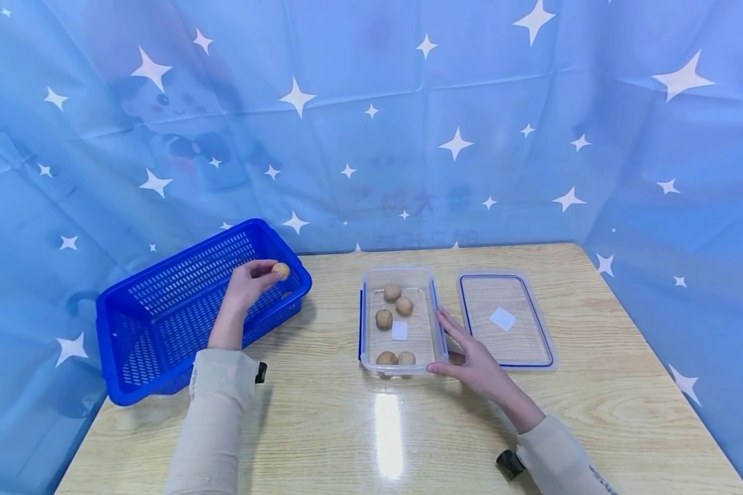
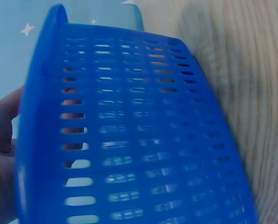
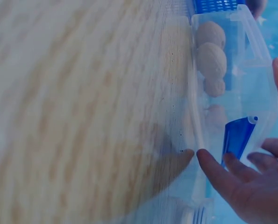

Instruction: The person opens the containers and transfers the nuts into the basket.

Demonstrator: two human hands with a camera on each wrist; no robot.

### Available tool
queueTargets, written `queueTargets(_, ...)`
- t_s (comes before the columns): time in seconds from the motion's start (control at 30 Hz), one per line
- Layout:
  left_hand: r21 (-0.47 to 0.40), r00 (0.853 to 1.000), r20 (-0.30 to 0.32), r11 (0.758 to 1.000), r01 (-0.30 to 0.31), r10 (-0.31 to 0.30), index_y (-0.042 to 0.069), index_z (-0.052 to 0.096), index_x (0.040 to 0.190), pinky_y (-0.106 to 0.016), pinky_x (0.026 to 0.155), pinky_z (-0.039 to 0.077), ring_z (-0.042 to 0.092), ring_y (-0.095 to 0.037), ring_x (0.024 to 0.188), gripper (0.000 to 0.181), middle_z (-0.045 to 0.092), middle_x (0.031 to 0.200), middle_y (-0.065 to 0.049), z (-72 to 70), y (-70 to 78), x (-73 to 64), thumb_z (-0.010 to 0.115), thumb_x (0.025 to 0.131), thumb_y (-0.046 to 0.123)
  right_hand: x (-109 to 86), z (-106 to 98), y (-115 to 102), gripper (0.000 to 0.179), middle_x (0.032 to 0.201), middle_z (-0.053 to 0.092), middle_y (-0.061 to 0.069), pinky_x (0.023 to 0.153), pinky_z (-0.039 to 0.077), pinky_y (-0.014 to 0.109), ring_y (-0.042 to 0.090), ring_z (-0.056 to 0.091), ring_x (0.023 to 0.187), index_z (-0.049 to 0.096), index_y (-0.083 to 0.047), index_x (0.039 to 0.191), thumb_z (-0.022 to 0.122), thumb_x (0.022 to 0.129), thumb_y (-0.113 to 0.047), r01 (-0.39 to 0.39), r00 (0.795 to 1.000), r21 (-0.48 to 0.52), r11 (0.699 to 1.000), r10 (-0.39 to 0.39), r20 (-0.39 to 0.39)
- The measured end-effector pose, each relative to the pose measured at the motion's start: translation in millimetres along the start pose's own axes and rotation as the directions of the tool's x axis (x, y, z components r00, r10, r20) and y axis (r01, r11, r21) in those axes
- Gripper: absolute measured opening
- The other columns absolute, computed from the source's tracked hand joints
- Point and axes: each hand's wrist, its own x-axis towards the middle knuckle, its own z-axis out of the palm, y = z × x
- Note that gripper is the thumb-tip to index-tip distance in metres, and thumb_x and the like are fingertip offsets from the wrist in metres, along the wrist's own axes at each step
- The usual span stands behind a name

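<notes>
In the head view my left hand [image 1: 250,284] pinches a walnut [image 1: 281,271] between thumb and fingertips, over the right end of the blue basket [image 1: 204,251]. From the left wrist, the basket's slotted wall [image 2: 124,126] hides most of that hand [image 2: 1,163]. Another brown piece [image 1: 287,295] shows low in the basket. My right hand [image 1: 473,364] rests against the right side of a clear plastic box [image 1: 435,309], fingers extended and thumb at its near corner. Several walnuts [image 1: 404,306] lie inside the box beside a white square [image 1: 399,331].
A clear lid [image 1: 535,330] with a blue seal lies flat to the right of the box, with a white square [image 1: 503,318] on it. A blue star-patterned cloth [image 1: 371,137] hangs behind the wooden table [image 1: 322,419].
</notes>
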Motion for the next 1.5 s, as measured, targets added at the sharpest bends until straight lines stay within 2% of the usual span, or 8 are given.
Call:
queueTargets(0.2,0.115,0.999,0.011,0.992,0.048,-0.049,0.000,0.052,0.141,-0.049,0.113,0.043,0.053,-0.039,0.128,0.045,0.054,0.140,-0.026,2.0,-11.4,6.8,0.058,0.102,0.021,0.0,0.2,-0.4,0.095,0.167,0.012,0.017,0.115,0.022,0.070,0.048,0.013,0.151,0.023,-0.009,0.159,0.079,0.085,-0.027,0.001,1.000,0.015,1.000,-0.001,0.008)
queueTargets(0.4,0.214,0.992,0.103,0.975,0.053,-0.076,0.003,0.055,0.139,-0.051,0.112,0.042,0.053,-0.038,0.126,0.043,0.056,0.139,-0.025,6.0,-18.3,10.2,0.057,0.102,0.025,0.4,0.2,-0.2,0.094,0.167,0.011,0.017,0.115,0.023,0.069,0.047,0.013,0.151,0.023,-0.010,0.159,0.079,0.085,-0.027,0.001,1.000,0.018,1.000,-0.001,0.008)
queueTargets(0.57,0.249,0.982,0.179,0.968,0.013,-0.060,0.007,0.059,0.136,-0.050,0.107,0.044,0.053,-0.036,0.125,0.037,0.058,0.139,-0.021,8.7,-21.0,8.1,0.055,0.103,0.024,0.1,-1.0,-1.3,0.095,0.168,0.011,0.016,0.114,0.027,0.068,0.048,0.013,0.151,0.022,-0.012,0.160,0.079,0.085,-0.027,-0.004,1.000,0.025,1.000,0.004,0.009)
queueTargets(0.77,0.235,0.962,0.271,0.971,-0.042,-0.024,0.007,0.063,0.132,-0.032,0.088,0.048,0.058,-0.027,0.111,0.037,0.062,0.132,-0.017,14.6,-23.3,1.6,0.059,0.101,0.025,-1.1,-2.6,-2.8,0.095,0.168,0.011,0.015,0.113,0.032,0.064,0.048,0.014,0.151,0.021,-0.014,0.160,0.079,0.085,-0.027,-0.018,1.000,0.023,1.000,0.018,0.005)
queueTargets(0.87,0.234,0.970,0.241,0.972,-0.031,-0.027,0.005,0.063,0.131,-0.033,0.089,0.050,0.060,-0.027,0.109,0.038,0.063,0.130,-0.018,17.4,-22.7,-1.3,0.062,0.099,0.025,-0.7,-2.0,-2.8,0.095,0.168,0.011,0.016,0.111,0.036,0.061,0.048,0.015,0.151,0.021,-0.014,0.160,0.078,0.085,-0.028,-0.017,1.000,0.031,0.999,0.017,0.009)
queueTargets(1.0,0.260,0.991,0.132,0.966,0.001,-0.036,0.000,0.061,0.131,-0.041,0.097,0.051,0.061,-0.032,0.112,0.038,0.063,0.129,-0.022,20.2,-21.0,-1.4,0.063,0.099,0.021,-0.5,-0.8,-1.9,0.095,0.168,0.008,0.017,0.107,0.044,0.056,0.049,0.015,0.150,0.019,-0.013,0.160,0.078,0.086,-0.026,-0.017,1.000,0.063,0.998,0.016,0.020)
queueTargets(1.13,0.262,0.994,0.086,0.964,0.043,-0.068,-0.002,0.060,0.131,-0.044,0.100,0.051,0.061,-0.034,0.113,0.037,0.062,0.129,-0.024,21.0,-19.4,0.2,0.060,0.100,0.018,-0.9,-1.0,-1.7,0.096,0.168,0.009,0.017,0.108,0.041,0.059,0.050,0.015,0.150,0.020,-0.012,0.160,0.079,0.085,-0.025,-0.014,1.000,0.055,0.998,0.014,0.008)
queueTargets(1.5,0.362,0.971,0.211,0.932,0.027,-0.110,-0.002,0.032,0.153,-0.057,0.119,0.030,0.038,-0.044,0.142,0.051,0.041,0.153,-0.027,20.7,-23.4,4.4,0.043,0.105,0.013,0.2,0.9,0.1,0.096,0.168,0.005,0.018,0.103,0.049,0.048,0.050,0.016,0.149,0.017,-0.011,0.160,0.078,0.086,-0.024,-0.015,1.000,0.114,0.993,0.011,0.029)
